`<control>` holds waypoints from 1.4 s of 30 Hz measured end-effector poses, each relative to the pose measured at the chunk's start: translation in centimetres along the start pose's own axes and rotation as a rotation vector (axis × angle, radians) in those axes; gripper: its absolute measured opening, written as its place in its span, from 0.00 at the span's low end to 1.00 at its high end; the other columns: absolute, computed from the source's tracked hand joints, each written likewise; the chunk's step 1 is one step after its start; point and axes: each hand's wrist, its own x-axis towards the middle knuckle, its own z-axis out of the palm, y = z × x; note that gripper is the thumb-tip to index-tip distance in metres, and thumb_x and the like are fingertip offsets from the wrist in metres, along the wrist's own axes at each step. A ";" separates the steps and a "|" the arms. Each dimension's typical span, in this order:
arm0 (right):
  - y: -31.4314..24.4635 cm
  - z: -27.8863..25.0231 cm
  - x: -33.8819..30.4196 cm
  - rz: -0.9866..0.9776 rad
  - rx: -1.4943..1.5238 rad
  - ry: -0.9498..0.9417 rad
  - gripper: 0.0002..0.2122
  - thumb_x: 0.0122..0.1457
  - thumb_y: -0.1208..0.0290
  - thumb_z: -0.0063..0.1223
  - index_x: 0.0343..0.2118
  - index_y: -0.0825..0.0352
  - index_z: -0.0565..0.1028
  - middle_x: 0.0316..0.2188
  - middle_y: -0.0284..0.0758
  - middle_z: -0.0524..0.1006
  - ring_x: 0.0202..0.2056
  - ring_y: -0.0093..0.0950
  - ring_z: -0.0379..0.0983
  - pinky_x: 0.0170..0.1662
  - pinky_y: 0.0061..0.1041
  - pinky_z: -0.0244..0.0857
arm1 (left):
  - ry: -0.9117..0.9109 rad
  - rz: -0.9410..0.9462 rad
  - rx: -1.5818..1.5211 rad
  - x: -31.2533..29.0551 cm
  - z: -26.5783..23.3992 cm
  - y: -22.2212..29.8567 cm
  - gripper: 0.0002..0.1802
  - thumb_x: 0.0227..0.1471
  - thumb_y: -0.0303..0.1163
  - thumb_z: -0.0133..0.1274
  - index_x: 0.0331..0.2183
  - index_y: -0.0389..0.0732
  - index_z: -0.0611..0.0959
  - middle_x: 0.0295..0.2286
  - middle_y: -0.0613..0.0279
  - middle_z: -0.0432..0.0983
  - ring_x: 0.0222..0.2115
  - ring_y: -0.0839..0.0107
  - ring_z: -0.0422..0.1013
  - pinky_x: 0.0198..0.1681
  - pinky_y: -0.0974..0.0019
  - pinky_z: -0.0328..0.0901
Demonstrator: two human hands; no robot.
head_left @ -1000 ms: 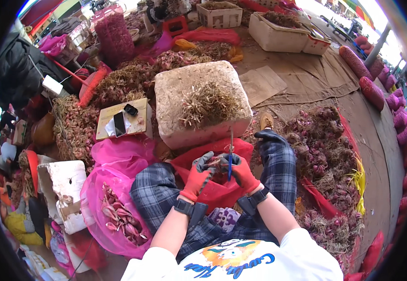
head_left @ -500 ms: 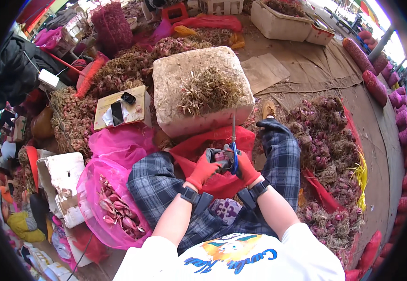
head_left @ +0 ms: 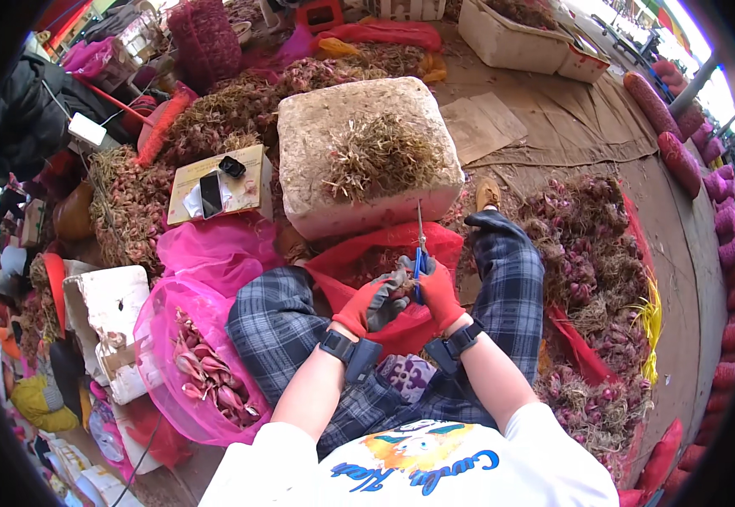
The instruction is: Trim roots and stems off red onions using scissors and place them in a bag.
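In a red glove with grey fingers, my left hand (head_left: 371, 306) is closed around a shallot bunch (head_left: 403, 290), mostly hidden by the fingers. My right hand (head_left: 440, 296), gloved alike, grips the blue handles of scissors (head_left: 420, 264) whose thin blades point away from me. Both hands meet between my knees, over a red mesh bag (head_left: 352, 258) spread across my lap. Just beyond stands an upturned white foam box (head_left: 312, 135) bearing a heap of dry stalks and roots (head_left: 384, 157). To the left, a pink mesh bag (head_left: 160, 338) contains trimmed shallots (head_left: 211, 376).
Piles of shallots with dry tops (head_left: 587, 253) lie at the right, with more at the far left (head_left: 126, 207). A small box (head_left: 253, 182) carries a phone (head_left: 211, 195). A broken foam box (head_left: 114, 304) stands left, and filled mesh sacks (head_left: 680, 160) line the right edge.
My left hand has turned slightly, so less of the pink bulbs shows between its fingers. The scissors have shifted a little left and stand straighter in my right hand.
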 end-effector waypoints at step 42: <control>-6.7 1.3 -6.7 -0.165 -1.014 -0.060 0.17 0.49 0.53 0.54 0.27 0.66 0.74 0.19 0.42 0.74 0.23 0.42 0.72 0.29 0.36 0.64 | 0.550 1.211 0.586 7.0 -6.6 -2.9 0.12 0.60 0.36 0.37 0.44 0.43 0.69 0.33 0.71 0.67 0.30 0.83 0.61 0.34 0.78 0.60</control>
